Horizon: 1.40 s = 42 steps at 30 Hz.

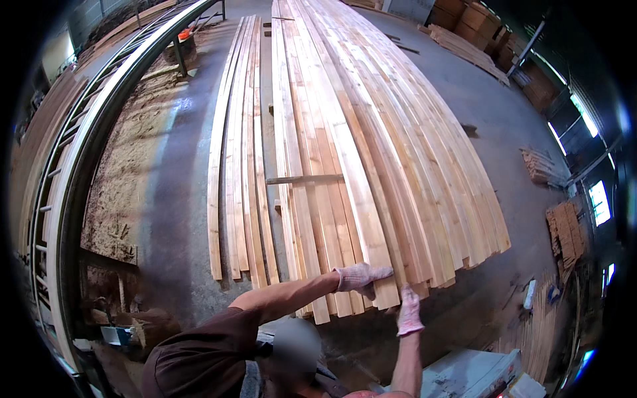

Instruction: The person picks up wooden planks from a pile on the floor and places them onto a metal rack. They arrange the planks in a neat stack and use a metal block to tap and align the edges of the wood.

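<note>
Long pale wooden boards (424, 179) lie side by side in a wide stack that runs away from me. Reaching in from the left, my left hand (358, 276), in a light work glove, is closed over the near end of one raised board (367, 242). Its fingers lie across the board's top face. My right hand (410, 313), gloved too, is at the right edge of this same end, its fingers closed against the wood and partly hidden underneath. A thin wooden crosspiece (305, 179) lies across boards left of the raised one.
Left of the stack, several narrower strips (239, 166) lie in a row. A metal roller conveyor (99, 126) curves along the far left, with sawdust (129, 159) beside it. A pale machine or table top (464, 371) stands at lower right. Bundled wood (564, 232) is farther right.
</note>
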Available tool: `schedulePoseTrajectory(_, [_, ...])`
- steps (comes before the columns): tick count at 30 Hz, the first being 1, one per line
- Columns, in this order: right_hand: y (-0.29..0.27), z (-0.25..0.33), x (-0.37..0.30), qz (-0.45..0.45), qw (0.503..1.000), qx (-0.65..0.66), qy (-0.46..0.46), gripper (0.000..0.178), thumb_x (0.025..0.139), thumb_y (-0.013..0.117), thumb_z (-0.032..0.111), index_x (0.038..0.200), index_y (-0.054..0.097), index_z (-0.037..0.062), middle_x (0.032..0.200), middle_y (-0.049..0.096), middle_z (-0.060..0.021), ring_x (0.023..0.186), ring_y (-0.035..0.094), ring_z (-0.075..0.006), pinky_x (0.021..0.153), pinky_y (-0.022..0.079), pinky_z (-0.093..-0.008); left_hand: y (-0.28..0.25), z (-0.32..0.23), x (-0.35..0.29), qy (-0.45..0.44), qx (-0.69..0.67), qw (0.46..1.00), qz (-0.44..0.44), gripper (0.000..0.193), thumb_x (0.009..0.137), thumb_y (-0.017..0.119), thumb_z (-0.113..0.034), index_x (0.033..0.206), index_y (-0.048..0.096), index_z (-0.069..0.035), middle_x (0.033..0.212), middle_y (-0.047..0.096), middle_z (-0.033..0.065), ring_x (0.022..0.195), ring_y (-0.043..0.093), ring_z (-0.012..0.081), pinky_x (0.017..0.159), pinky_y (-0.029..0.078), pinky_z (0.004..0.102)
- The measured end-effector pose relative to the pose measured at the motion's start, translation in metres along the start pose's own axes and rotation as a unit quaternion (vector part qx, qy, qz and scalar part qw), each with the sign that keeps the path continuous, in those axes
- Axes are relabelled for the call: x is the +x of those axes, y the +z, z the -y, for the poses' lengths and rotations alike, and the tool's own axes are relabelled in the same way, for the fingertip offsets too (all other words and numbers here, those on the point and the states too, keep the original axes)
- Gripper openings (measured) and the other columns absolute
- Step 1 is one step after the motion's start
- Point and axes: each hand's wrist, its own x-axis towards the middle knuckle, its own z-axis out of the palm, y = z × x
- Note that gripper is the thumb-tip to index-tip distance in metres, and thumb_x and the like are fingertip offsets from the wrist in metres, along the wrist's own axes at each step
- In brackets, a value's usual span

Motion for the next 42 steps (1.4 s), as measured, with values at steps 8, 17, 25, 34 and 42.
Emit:
schedulePoseTrajectory(8, [0.011, 0.101, 0.02, -0.059, 0.944, 0.32, 0.063, 0.05, 0.107, 0.052, 0.042, 0.093, 0.066, -0.0047, 0.079, 0.064, -0.0282, 0.072, 0.061, -0.0431, 0.068, 0.044, -0.0517, -0.032, 0.027, -0.041, -0.101, 0.33, 0.935, -0.083, 0.089, 0.094, 0.048, -0.081, 0.131, 0.07, -0.003, 0.119, 0.07, 0.0322, 0.114, 0.068, 0.0438, 0.098, 0.054, 0.0474])
schedulePoseTrajectory(17, [-0.002, 0.203, 0.116, 0.024, 0.99, 0.128, 0.045, 0.066, 0.105, 0.043, 0.06, 0.096, 0.066, -0.001, 0.093, 0.069, -0.0324, 0.093, 0.066, -0.0517, 0.08, 0.051, -0.0595, -0.077, -0.009, -0.057, -0.034, -0.499, 0.791, -0.352, 0.076, 0.093, 0.064, -0.072, 0.136, 0.063, -0.008, 0.12, 0.072, 0.011, 0.098, 0.072, 0.0241, 0.087, 0.061, 0.0426])
schedulePoseTrajectory(25, [-0.009, 0.242, 0.106, 0.029, 0.999, 0.021, -0.002, 0.067, 0.105, 0.04, 0.063, 0.102, 0.065, 0.0006, 0.097, 0.07, -0.0318, 0.095, 0.069, -0.0511, 0.083, 0.054, -0.06, -0.091, 0.0, -0.091, -0.026, -0.531, 0.774, -0.343, 0.073, 0.09, 0.063, -0.076, 0.125, 0.067, -0.012, 0.108, 0.075, 0.0094, 0.087, 0.074, 0.0262, 0.081, 0.063, 0.0475])
schedulePoseTrajectory(34, [-0.002, 0.233, 0.103, 0.059, 0.998, -0.005, 0.022, 0.058, 0.104, 0.046, 0.057, 0.102, 0.068, 0.0029, 0.099, 0.071, -0.0304, 0.096, 0.07, -0.0487, 0.085, 0.054, -0.0582, -0.088, 0.032, -0.083, -0.036, -0.52, 0.778, -0.35, 0.065, 0.092, 0.066, -0.071, 0.124, 0.068, -0.014, 0.11, 0.072, 0.0027, 0.094, 0.07, 0.0183, 0.083, 0.061, 0.0384])
schedulePoseTrajectory(42, [0.026, 0.205, 0.089, 0.1, 0.995, 0.029, 0.012, 0.052, 0.103, 0.05, 0.055, 0.099, 0.068, 0.0058, 0.098, 0.072, -0.027, 0.095, 0.068, -0.0501, 0.083, 0.053, -0.0586, -0.064, 0.062, -0.087, 0.003, -0.548, 0.756, -0.358, 0.052, 0.094, 0.072, -0.057, 0.122, 0.068, -0.013, 0.108, 0.072, 0.0028, 0.092, 0.069, 0.0188, 0.081, 0.06, 0.0367])
